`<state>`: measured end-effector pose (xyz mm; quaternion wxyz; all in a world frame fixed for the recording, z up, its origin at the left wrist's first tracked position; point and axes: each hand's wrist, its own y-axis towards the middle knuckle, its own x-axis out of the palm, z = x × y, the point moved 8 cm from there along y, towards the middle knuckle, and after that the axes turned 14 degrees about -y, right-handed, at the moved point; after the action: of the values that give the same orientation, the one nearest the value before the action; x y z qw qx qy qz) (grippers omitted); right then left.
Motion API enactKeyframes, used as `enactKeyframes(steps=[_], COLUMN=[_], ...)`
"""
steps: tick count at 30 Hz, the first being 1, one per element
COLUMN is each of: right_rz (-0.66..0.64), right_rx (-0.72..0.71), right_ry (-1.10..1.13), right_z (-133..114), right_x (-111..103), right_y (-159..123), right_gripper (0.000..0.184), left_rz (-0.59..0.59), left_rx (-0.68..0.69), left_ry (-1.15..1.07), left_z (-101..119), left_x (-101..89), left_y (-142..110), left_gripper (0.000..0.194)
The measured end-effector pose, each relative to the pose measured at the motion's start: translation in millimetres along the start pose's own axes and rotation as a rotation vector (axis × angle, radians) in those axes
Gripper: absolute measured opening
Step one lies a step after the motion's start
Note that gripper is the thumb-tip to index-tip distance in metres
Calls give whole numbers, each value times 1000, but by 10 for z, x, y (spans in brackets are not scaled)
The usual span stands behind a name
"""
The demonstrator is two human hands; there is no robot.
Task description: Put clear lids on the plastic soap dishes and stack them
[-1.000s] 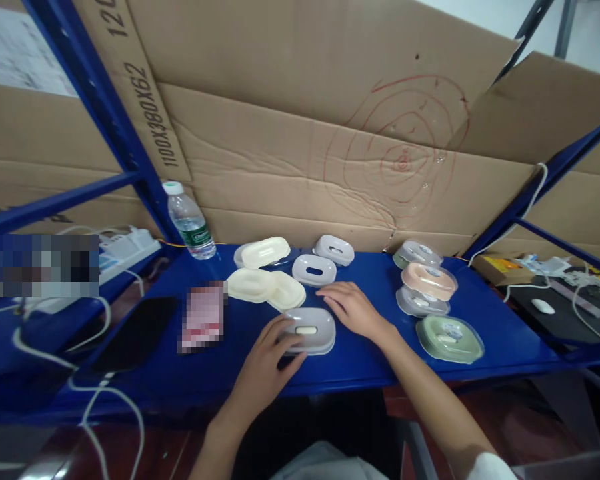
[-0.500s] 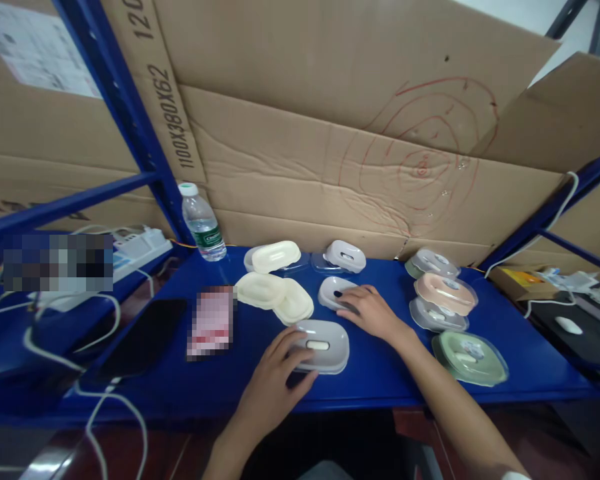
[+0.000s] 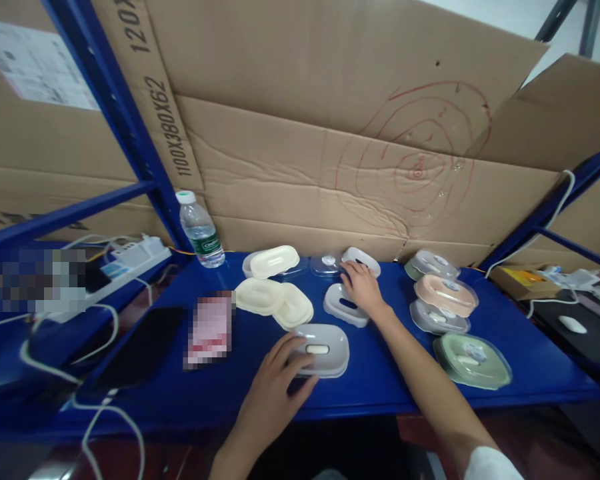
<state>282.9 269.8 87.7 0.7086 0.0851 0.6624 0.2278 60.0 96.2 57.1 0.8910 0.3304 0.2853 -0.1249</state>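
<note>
My left hand (image 3: 275, 390) rests on the left end of a grey oval dish (image 3: 327, 350) near the shelf's front edge, fingers over its top and thumb at its front rim. My right hand (image 3: 363, 288) stretches toward the back, fingers flat, its tips touching a far grey dish (image 3: 366, 257). The palm hovers over a second grey dish (image 3: 343, 308) that sits slightly tilted. Beside the far dish lies a clear lid (image 3: 324, 265).
Cream dishes (image 3: 274, 260) (image 3: 260, 295) (image 3: 295, 308) lie to the left on the blue shelf (image 3: 370, 387). Peach (image 3: 445, 290) and green (image 3: 473, 360) lidded dishes sit to the right. A water bottle (image 3: 200, 230), black phone (image 3: 140, 343), power strip (image 3: 130, 257) and cables lie left. A cardboard wall stands behind.
My right hand has moved away from me, from beside the near dish, across the middle grey dish, to the far one. My left hand has stayed on the near dish.
</note>
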Motion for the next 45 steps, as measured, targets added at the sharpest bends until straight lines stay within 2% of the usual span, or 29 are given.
enactKeyframes(steps=[4,11,13,18,20,24,26,28,30,32,35,37,39,42,45], right_rz=[-29,-24,-34,-166,-151,-48,14,79,126,140,91,66,48,52,72], right_rx=[5,-24,-27,51,67,55,48,28,-25,-102,-242,-296,-340,-378,-360], right_ry=[25,55,94,235,312,455,510,550,561,544,523,499,483,453,454], right_z=[135,125,136,214,236,276,299,286,190,0,-391,-609,-769,-873,-842], right_x=[100,218,260,431,446,345,180,-88,-418,-721,-952,-948,-864,-735,-694], right_y=[-5,108,108,86,95,157,178,133,-36,-349,-975,-1337,-1563,-1663,-1646], right_gripper=[47,53,53,60,63,58,49,43,40,40,46,51,52,51,52], left_rz=[0,6,4,-7,-12,-2,18,48,78,99,115,109,95,79,73], left_rx=[-6,-9,-7,5,4,-14,-63,-156,-252,-315,-362,-369,-356,-327,-298], left_ry=[4,-4,-5,2,2,-19,-30,-36,-53,-86,-144,-175,-191,-192,-195], left_z=[-16,-11,-13,-6,-3,-8,-46,-120,-200,-265,-348,-389,-403,-385,-343], left_x=[11,7,10,19,19,6,-5,-19,-27,-20,5,25,38,33,20], left_y=[15,-4,-8,-3,-4,-20,-33,-50,-69,-85,-108,-122,-127,-114,-90], left_gripper=[19,20,21,22,22,27,37,51,66,81,97,104,104,93,88])
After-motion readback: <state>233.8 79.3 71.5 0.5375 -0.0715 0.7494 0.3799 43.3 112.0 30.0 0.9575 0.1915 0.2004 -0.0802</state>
